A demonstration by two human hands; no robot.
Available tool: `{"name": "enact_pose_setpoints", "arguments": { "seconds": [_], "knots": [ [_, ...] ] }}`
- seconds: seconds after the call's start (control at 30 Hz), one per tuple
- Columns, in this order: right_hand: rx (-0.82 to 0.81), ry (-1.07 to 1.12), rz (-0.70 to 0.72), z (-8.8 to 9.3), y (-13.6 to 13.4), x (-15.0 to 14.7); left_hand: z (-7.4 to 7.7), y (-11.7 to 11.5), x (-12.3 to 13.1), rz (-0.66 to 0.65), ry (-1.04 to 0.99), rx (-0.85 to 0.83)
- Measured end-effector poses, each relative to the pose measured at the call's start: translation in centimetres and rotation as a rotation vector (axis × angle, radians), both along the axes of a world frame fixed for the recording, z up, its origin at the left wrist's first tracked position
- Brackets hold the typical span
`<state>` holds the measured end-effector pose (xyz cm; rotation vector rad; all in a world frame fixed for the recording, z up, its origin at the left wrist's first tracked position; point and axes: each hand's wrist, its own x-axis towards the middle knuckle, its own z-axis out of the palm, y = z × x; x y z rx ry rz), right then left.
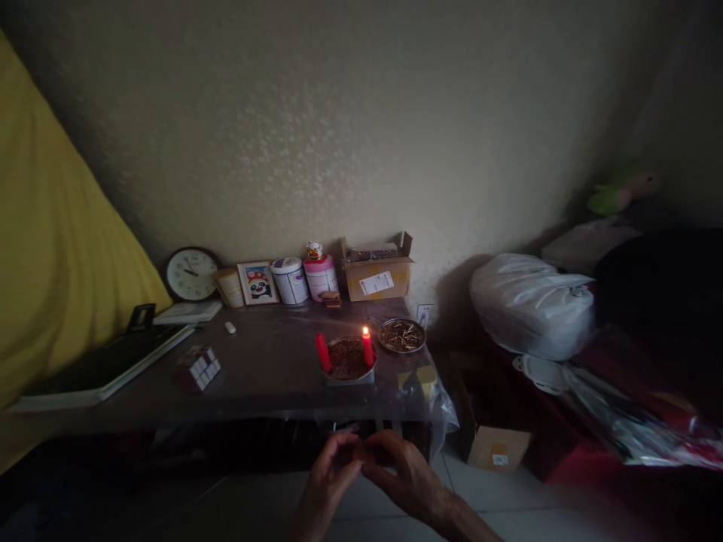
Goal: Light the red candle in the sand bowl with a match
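Note:
Low in the view, in front of the table edge, my left hand [332, 473] and my right hand [400, 471] meet at the fingertips. Both are closed in a pinch; whatever lies between the fingers is too small and dark to make out. Beyond them on the table stands a round tin [349, 374] filled with dark brown grains. Two red candles rise from it: the left candle [322, 352] is unlit and leans slightly, while the right candle [367, 351] burns with a small flame. A round dish [402, 336] to its right holds brown grains with several pale sticks scattered on top.
Along the wall stand a clock [192, 274], a framed panda picture [258, 284], a white canister [290, 281], a pink canister [321, 277] and an open cardboard box [377, 280]. A small patterned box [197, 369] sits left. White bag [531, 305] and floor carton [498, 449] are right.

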<state>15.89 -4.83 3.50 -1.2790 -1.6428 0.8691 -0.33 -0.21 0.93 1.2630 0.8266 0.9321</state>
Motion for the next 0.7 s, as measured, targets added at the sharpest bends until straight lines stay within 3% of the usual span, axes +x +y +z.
{"name": "enact_pose_setpoints", "arguments": {
  "seconds": [0.7],
  "knots": [
    [0.001, -0.024, 0.025, 0.38, -0.09, -0.05, -0.35, 0.02, 0.12, 0.007, 0.018, -0.001]
  ]
}}
